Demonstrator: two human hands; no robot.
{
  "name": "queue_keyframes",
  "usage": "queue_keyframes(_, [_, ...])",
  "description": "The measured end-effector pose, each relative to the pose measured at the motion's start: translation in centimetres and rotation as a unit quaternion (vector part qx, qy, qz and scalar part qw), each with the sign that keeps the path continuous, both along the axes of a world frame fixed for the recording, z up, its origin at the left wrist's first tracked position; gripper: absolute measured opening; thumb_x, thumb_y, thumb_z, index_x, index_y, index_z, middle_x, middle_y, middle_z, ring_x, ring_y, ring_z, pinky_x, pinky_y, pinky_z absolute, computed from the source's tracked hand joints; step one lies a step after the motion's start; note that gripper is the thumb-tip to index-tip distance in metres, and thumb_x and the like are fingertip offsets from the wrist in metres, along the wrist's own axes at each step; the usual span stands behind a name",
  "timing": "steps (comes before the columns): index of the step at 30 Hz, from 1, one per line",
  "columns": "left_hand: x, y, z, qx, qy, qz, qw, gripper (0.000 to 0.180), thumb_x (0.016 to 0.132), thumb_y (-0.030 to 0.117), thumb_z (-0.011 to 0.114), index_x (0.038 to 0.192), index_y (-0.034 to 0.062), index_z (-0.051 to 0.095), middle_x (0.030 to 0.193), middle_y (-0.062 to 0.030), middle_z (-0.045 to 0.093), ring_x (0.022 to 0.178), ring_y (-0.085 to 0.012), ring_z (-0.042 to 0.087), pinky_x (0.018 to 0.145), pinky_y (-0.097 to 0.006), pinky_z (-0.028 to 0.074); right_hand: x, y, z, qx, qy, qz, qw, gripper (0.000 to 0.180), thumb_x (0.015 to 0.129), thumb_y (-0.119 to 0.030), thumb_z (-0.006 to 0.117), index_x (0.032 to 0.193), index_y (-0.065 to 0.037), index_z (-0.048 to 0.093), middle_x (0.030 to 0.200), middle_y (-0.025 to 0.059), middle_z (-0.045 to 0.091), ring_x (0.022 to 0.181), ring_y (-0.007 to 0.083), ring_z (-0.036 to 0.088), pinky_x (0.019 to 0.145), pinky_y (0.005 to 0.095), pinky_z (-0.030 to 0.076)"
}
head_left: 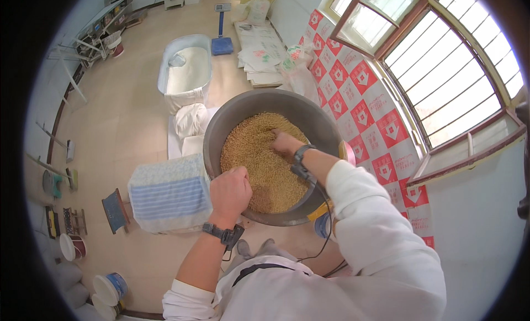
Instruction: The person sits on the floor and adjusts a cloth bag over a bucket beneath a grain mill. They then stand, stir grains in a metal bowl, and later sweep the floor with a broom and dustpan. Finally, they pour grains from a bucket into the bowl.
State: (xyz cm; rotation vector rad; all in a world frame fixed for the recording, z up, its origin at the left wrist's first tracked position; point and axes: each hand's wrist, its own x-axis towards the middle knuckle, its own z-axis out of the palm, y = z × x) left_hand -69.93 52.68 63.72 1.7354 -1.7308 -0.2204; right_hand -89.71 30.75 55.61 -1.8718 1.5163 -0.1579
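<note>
Grey basin [221, 127] rim: left hand [230, 191] gripping; right hand [286, 143] in grain [259, 155].

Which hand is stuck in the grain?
The right hand: it is dug into the brown grain. The left hand only grips the big grey bowl's rim.

one head cam, fisheye, looks steeply down from above. close on the grain basin [218, 134]; floor [124, 114] w/ bent edges beyond.

White coat with long sleeves, the left sleeve [185, 299] rolled up at 7 o'clock. A black wristband [221, 232] on each wrist; a thin black cable [326, 210] runs from the right one.
</note>
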Motion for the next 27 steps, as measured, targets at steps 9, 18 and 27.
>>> queue_keyframes(9, [-0.2,-0.2,-0.2,-0.002,0.000,0.010,1.000,0.009,0.088,0.013,0.062,0.081,0.0087,0.065,0.077,-0.0135,0.068,0.071,-0.0365,0.068,0.063,-0.049,0.052,-3.0,-1.8,-3.9,-0.152,0.303,0.282,0.897,0.051,0.093,-0.030,0.066,0.134,0.001,0.062,0.124,0.0282,0.070,0.111,0.0469,0.068,0.098,0.0491,0.054])
queue_keyframes(18, [0.0,-0.2,-0.2,0.014,0.003,0.006,1.000,0.011,0.088,0.013,0.058,0.082,0.0076,0.065,0.079,-0.0164,0.069,0.075,-0.0401,0.067,0.066,-0.053,0.050,1.2,11.1,2.1,0.022,0.124,0.523,0.843,0.029,0.090,-0.025,0.067,0.110,-0.006,0.075,0.111,0.0215,0.074,0.104,0.0429,0.071,0.095,0.0481,0.055])
queue_keyframes(27, [0.1,-0.4,-0.5,-0.010,-0.025,0.009,1.000,0.013,0.089,0.014,0.062,0.081,0.0077,0.069,0.080,-0.0143,0.072,0.074,-0.0370,0.070,0.065,-0.050,0.053,-9.5,7.7,9.1,-0.089,0.149,0.305,0.937,0.054,0.090,-0.049,0.072,0.126,-0.009,0.076,0.134,0.0178,0.069,0.119,0.0384,0.067,0.099,0.0463,0.054])
